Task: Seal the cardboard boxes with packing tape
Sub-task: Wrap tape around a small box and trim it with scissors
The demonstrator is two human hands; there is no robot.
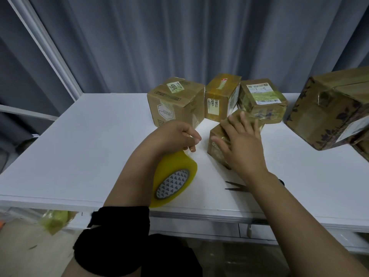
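My right hand lies flat on the small box, fingers spread wide. Just left of it, my left hand is curled, pinching the tape strip. The roll rests on the table under that wrist. Scissors lie beneath my right wrist. Other boxes stand beyond my fingertips.

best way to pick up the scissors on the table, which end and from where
Take the scissors by the black handle end, which peeks out just right of the right forearm. The slightly parted blades point left toward the tape roll, so coming in from the right probably keeps fingers off the tips.
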